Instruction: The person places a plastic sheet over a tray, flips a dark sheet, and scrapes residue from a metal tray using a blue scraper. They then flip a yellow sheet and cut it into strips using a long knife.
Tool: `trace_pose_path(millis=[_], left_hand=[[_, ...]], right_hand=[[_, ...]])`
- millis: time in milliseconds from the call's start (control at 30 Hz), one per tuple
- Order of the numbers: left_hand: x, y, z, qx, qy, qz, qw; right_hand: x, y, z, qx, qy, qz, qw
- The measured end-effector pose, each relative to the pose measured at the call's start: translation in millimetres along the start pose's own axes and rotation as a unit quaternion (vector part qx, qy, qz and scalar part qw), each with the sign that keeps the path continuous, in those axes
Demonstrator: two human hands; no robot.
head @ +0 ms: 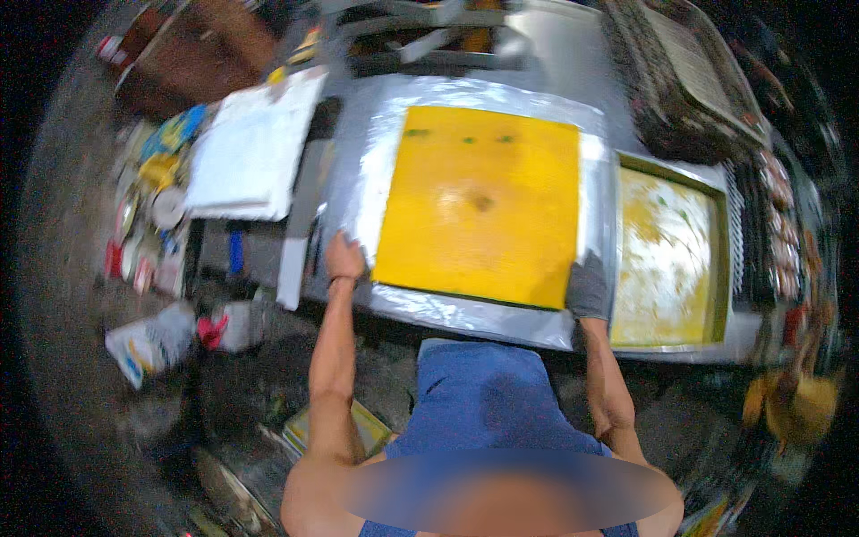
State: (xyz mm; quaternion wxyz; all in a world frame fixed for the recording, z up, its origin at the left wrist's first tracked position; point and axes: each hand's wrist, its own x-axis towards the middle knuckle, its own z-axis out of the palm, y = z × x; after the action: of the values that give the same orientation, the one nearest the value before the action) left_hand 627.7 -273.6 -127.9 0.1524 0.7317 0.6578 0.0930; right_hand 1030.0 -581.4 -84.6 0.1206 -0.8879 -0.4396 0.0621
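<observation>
A large flat yellow rectangular slab (476, 208) lies on silver foil or a shiny sheet (470, 319) on the metal table before me. Small green marks show near its far edge and a brownish spot at its middle. My left hand (345, 258) is at the left edge of the foil, its fingers curled; whether it grips the foil is not clear. At the slab's near right corner is my right hand (588, 287), in a dark grey glove. Its fingers are blurred, so its hold on the slab or foil cannot be made out.
Right of the foil stands a rectangular tray (664, 268) with yellow residue. A white board or lid (248, 151) lies to the left, near a cluttered pile of containers (164, 201). A metal frame (429, 33) stands at the back. A yellow-edged tray (366, 429) is low beside my left arm.
</observation>
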Motion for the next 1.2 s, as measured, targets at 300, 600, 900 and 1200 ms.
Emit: trace_pose_path(millis=[300, 600, 900, 1200], left_hand=[[-15, -46, -55, 0.018, 0.158, -0.072, 0.985], [45, -231, -112, 0.085, 0.194, -0.230, 0.950], [134, -323, -127, 0.183, -0.046, -0.147, 0.971], [144, -326, -147, 0.288, -0.022, -0.037, 0.957]], right_hand=[[15, -12, -4, 0.077, 0.057, 0.027, 0.995], [17, -124, 11, 0.187, 0.139, -0.080, 0.969], [-27, -256, 28, 0.176, 0.102, -0.099, 0.974], [-71, -267, 17, 0.200, 0.048, -0.042, 0.978]])
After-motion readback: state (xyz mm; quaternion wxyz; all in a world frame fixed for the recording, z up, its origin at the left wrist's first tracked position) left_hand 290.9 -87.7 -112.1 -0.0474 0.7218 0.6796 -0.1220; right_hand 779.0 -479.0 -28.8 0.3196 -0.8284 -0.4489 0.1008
